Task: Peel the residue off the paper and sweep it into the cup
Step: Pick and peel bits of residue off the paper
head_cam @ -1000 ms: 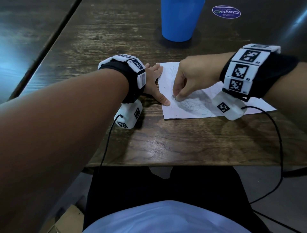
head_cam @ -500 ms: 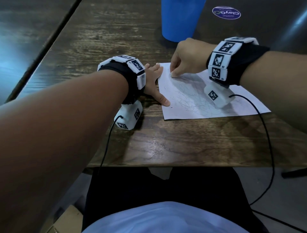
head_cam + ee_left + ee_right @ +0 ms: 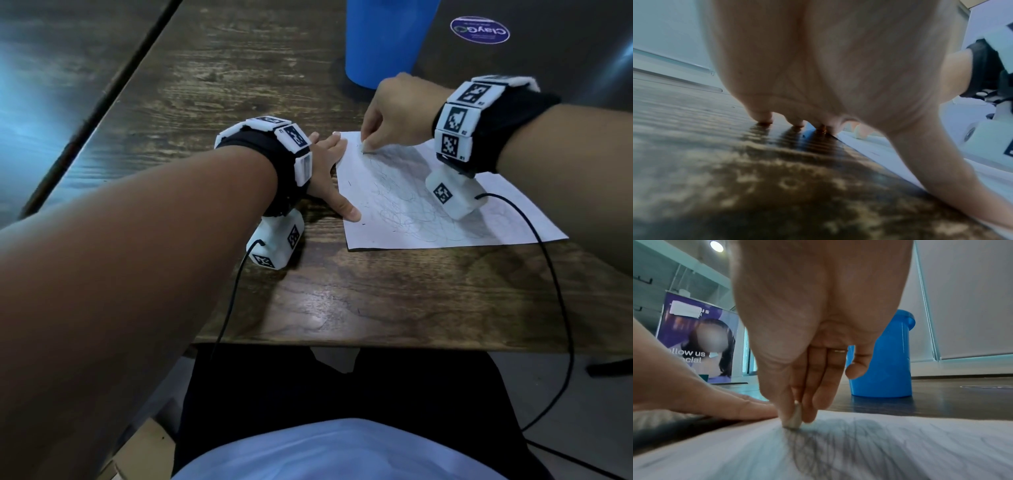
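Thin, limp scribbled paper (image 3: 445, 205) at the near table (image 3: 342, 301) edge, light enough to skid or crease, so best pinned flat at its margin, as by the left hand (image 3: 329, 171), fingers straight along the left edge. Farther in, right hand (image 3: 397, 109) pinching a small pale block, probably an eraser (image 3: 794, 418), onto the far left corner; dark residue crumbs tiny, weightless, easily scattered. Beyond, blue cup (image 3: 383, 37) upright, just past the sheet.

wrists: wearing black bands (image 3: 507, 133) with white blocks showing black square patterns | cables: black wires (image 3: 561, 308) hanging down | right ring finger: wearing thin ring (image 3: 840, 351)
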